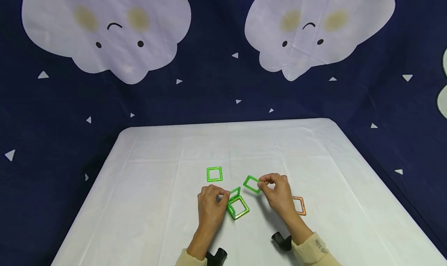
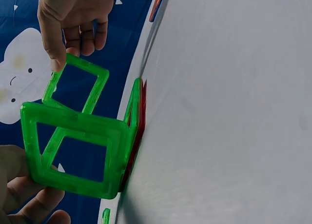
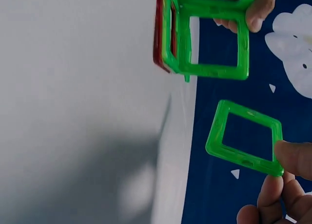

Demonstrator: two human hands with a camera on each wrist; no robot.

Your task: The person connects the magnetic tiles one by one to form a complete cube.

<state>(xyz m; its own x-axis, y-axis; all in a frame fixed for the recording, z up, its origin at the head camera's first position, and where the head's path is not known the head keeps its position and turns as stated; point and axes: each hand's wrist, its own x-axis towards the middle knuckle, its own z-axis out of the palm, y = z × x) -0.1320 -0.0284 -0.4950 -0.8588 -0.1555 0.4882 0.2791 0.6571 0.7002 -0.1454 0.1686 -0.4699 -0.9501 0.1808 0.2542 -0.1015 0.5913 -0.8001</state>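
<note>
Holding an upright-walled, glossy translucent green part-box of square frames at the head view's lower centre, pinched in the left hand, backed by a red frame, base corner-down toward the bottom edge. Pinching a loose green tile just right of it, slanting down rightward, with the right hand. Showing, on the creased white bench, a flat green square above and an orange square farther right.

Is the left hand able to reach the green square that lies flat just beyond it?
Probably yes: nothing visible stands between the left hand and the green square. But that hand holds the joined green frames, so may need to release them.
</note>
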